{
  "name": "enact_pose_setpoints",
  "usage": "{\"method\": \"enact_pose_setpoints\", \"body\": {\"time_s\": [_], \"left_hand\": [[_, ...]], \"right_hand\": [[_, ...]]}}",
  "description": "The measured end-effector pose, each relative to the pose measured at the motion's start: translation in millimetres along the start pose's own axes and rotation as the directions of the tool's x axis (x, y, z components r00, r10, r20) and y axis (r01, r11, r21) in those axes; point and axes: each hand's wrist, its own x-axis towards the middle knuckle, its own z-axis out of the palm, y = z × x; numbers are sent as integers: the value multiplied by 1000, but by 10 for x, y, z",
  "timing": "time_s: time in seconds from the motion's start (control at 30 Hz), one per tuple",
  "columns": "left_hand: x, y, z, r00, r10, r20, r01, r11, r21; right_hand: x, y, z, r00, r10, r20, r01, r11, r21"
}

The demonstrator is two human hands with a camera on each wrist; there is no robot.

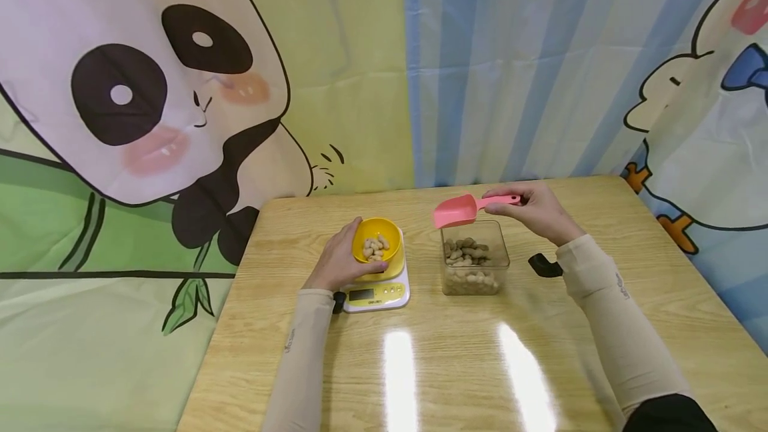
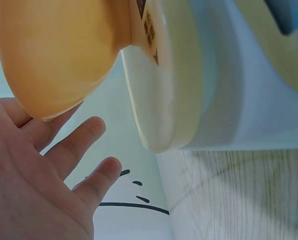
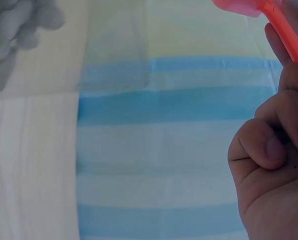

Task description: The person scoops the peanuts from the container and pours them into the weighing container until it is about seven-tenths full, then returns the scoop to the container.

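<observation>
Wood-grained table (image 1: 456, 359) spreads before you, printed cloth (image 1: 360, 72) behind. Your right hand (image 1: 537, 212) pinches a smooth pink scoop (image 1: 457, 211) by the far rim of a clear, boxy tub (image 1: 504, 264); it points left, long axis side to side. Your left hand (image 1: 342, 259) grips a round yellow bowl (image 1: 375, 225) (pale, knobbly peanuts (image 1: 375, 246) inside) over the scale (image 1: 396, 279).

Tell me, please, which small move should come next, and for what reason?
Probably lower the pink scoop into the clear container: the right hand holds it nearby, apparently empty, and peanuts lie in the container, while the yellow bowl has only a few.
</observation>
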Motion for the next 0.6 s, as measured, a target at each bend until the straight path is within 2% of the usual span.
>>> {"method": "enact_pose_setpoints", "body": {"time_s": [0.13, 0.37, 0.6], "left_hand": [[-6, 1, -7, 1000, -5, -3, 5, 1000, -2], [-7, 1, -16, 1000, -9, 3, 9, 1000, 0], [1, -7, 6, 1000, -8, 1, 8, 1000, 1]], "right_hand": [[-116, 35, -16, 1000, 16, -11, -16, 1000, 2], [-339, -66, -47, 998, 49, -26, -50, 999, -17], [-410, 288, -127, 995, 75, -63, -78, 996, -45]]}}
